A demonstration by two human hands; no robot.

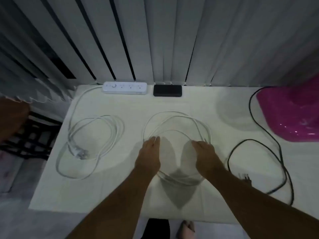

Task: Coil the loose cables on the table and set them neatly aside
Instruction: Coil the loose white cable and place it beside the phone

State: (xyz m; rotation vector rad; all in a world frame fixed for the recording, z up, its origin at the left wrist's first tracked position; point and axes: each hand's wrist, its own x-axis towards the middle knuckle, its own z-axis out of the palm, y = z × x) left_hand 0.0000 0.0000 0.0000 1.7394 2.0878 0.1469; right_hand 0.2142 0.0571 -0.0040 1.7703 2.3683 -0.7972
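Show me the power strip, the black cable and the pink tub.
power strip (125,87), head view, middle of its top face
black cable (258,121), head view, the stretch beside the tub
pink tub (293,114), head view, its glossy wall

both hands rest on a looped white cable (176,118) mid-counter (120,192): left hand (148,156) at its left side, right hand (207,157) at its right. another white coil (93,144) lies left, a black cable (269,152) right, a power strip (125,87) at the back.
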